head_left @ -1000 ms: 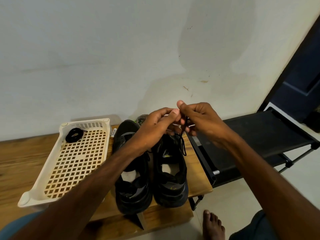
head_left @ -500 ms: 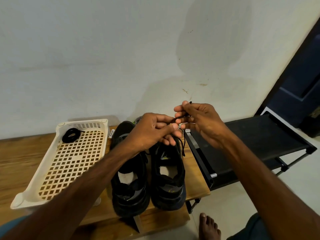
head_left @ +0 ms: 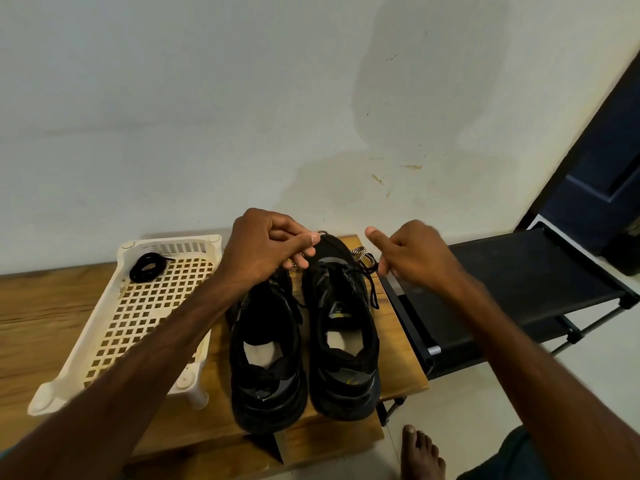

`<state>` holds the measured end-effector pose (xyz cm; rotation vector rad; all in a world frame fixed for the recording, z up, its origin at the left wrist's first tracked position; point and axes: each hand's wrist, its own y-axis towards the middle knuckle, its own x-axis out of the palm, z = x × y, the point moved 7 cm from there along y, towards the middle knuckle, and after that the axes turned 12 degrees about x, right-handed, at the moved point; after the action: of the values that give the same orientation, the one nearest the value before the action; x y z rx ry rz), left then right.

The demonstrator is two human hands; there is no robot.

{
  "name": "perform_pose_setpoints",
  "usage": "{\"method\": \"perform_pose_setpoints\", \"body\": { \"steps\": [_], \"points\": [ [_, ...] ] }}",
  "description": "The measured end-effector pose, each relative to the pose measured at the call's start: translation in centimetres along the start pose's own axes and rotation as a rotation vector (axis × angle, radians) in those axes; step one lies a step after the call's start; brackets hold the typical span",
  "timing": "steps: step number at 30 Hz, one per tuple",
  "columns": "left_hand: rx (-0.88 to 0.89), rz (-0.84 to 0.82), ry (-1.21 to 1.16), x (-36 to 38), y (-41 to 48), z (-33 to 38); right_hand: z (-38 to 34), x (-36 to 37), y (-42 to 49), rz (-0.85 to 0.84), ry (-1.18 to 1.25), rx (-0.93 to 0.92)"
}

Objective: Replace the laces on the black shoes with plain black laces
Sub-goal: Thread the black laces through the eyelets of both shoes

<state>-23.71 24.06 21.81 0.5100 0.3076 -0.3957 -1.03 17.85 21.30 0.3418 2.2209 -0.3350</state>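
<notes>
Head view. Two black shoes stand side by side on the wooden table [head_left: 38, 323], toes toward the wall.
- Left shoe [head_left: 266, 344]: eyelet area is partly hidden by the left forearm.
- Right shoe [head_left: 343, 327]: a plain black lace [head_left: 372, 292] is threaded at the front. Its loose end hangs over the outer side of the shoe.
- Patterned black-and-white lace [head_left: 360, 254]: lies on the table just behind the right shoe's toe.

Hands:
- Left hand [head_left: 270, 244]: hovers over the toe of the left shoe. Fingers are curled in and the thumb is against the forefinger. I cannot tell whether anything is pinched.
- Right hand [head_left: 412, 254]: just right of the right shoe's toe and blurred. The thumb sticks out and the fingers curl downward near the top of the black lace. I cannot tell whether it grips the lace.

Surroundings:
- White perforated basket [head_left: 69, 386] stands on the table left of the shoes.
- A coiled black lace [head_left: 149, 266] lies in the basket's far corner.
- Black rack [head_left: 519, 278] stands beside the table on the right.
- Bare foot [head_left: 420, 452] rests on the floor below.
</notes>
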Motion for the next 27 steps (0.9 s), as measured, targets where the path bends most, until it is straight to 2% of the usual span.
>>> {"method": "perform_pose_setpoints", "body": {
  "steps": [2, 3, 4, 8, 10, 13, 16, 18, 21, 27],
  "points": [
    [0.033, -0.033, 0.031, 0.2, 0.2, 0.3, -1.0, -1.6, -0.3, 0.236, -0.035, -0.095],
    [0.048, -0.063, 0.040, 0.6, 0.3, 0.3, -1.8, -2.1, -0.7, 0.300, -0.003, -0.155],
    [0.058, -0.094, 0.051, 1.2, 0.3, 0.4, -2.5, -2.2, -1.0, 0.291, 0.047, -0.214],
    [0.069, -0.077, 0.103, 1.9, 0.4, 0.6, -5.2, 1.5, -1.8, -0.136, 0.158, -0.386],
    [0.076, -0.080, 0.100, 2.0, 0.6, 0.7, -5.5, 2.0, -1.9, -0.130, 0.161, -0.430],
    [0.060, -0.080, 0.114, 2.3, 0.8, 0.6, -5.0, 1.5, -1.1, -0.079, 0.225, -0.405],
    [-0.020, -0.057, 0.174, 2.5, 0.6, 0.1, -4.0, 1.5, -0.2, -0.021, 0.078, -0.356],
    [-0.065, -0.126, 0.294, 3.1, 0.0, -0.2, -3.2, 1.9, 0.3, 0.002, -0.049, -0.315],
    [-0.116, -0.270, 0.482, 4.5, -1.7, -0.6, -2.3, 2.3, 0.8, -0.030, -0.081, -0.254],
    [-0.130, -0.118, 0.694, 5.8, -3.1, 0.4, -1.7, 2.6, 0.7, -0.035, 0.085, -0.135]
  ]
}}
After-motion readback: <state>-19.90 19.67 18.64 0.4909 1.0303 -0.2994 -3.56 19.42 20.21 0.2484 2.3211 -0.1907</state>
